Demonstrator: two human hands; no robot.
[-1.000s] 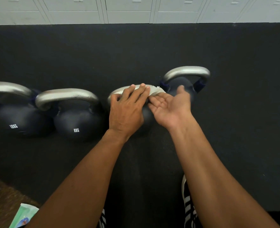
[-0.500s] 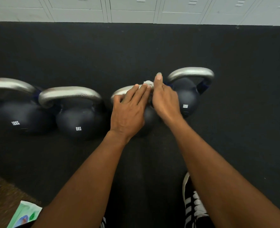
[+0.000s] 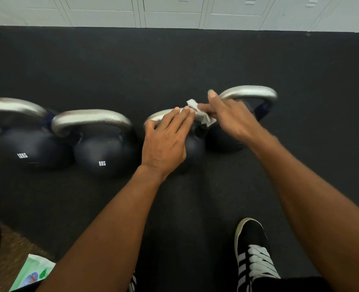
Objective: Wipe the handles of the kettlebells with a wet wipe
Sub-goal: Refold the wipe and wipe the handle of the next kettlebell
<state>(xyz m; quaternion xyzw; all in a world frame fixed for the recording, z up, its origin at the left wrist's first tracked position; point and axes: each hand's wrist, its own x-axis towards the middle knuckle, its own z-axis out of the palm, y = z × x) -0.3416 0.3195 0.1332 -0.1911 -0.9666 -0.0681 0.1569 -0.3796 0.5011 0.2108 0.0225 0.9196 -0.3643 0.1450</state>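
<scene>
The right grip (image 3: 231, 120) has slid rightward, away from the left grip (image 3: 166, 142), so the wet wipe (image 3: 200, 113) now shows between them, bunched over the right end of the third kettlebell (image 3: 193, 148) handle (image 3: 156, 118) and pinched there under thumb and curled fingers. The left grip lies on that handle with fingers straight, clasping nothing. On the black floor (image 3: 174, 66) the 8KG kettlebell (image 3: 102, 152) and 12KG kettlebell (image 3: 26, 148) stand left, a fourth kettlebell (image 3: 248, 92) right, a wipes packet (image 3: 33, 275) near left.

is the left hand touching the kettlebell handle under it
Touching. The head view shows the left hand draped over the silver handle, fingers flat on it.
</scene>
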